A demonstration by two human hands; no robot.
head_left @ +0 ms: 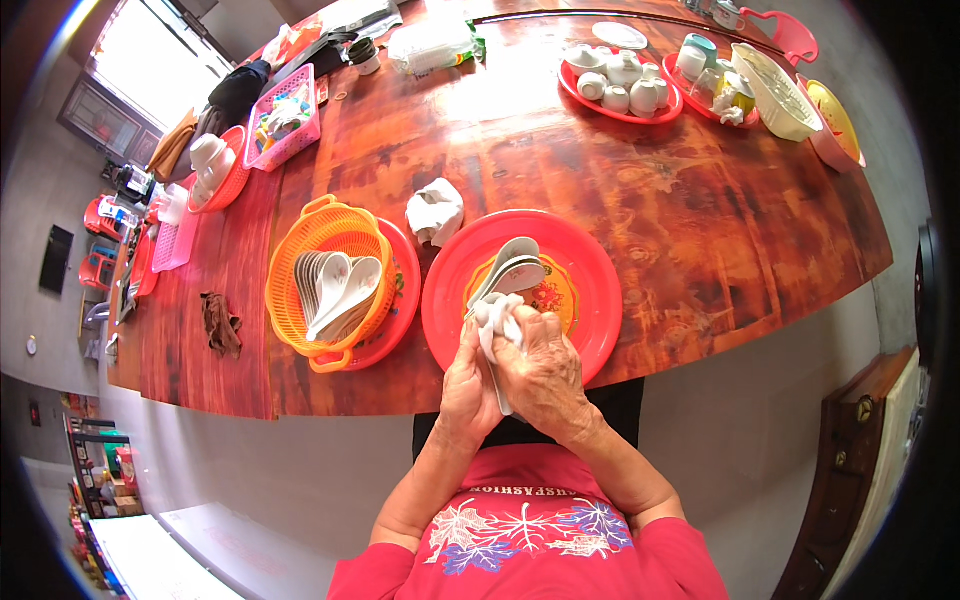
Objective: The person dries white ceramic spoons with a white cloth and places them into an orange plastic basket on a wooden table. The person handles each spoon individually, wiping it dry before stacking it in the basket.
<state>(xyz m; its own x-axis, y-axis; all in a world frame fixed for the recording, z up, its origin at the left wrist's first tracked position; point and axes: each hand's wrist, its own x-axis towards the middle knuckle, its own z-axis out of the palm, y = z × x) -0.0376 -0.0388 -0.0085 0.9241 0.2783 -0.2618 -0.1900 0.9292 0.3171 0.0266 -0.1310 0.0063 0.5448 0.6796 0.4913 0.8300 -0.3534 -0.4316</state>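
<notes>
Both my hands are together over the near edge of a round red tray (440, 290). My left hand (468, 385) is closed around a soup spoon (501, 397), whose pale end sticks out below my fingers. A white cloth (497, 316) is bunched in my right hand (545, 375) and pressed against the spoon; my fingers hide most of both. Several soup spoons (520, 270) lie stacked on the tray just beyond. To the left, an orange plastic basket (372, 250) holds a neat row of white soup spoons (340, 290) and sits on another red tray (408, 285).
A crumpled white cloth (436, 210) lies behind the trays, and a brown rag (220, 325) at left. Far right are a red tray of teapots and cups (620, 85) and a cream basket (775, 92). A pink basket (283, 120) stands far left. The wooden table's edge (700, 350) curves nearby.
</notes>
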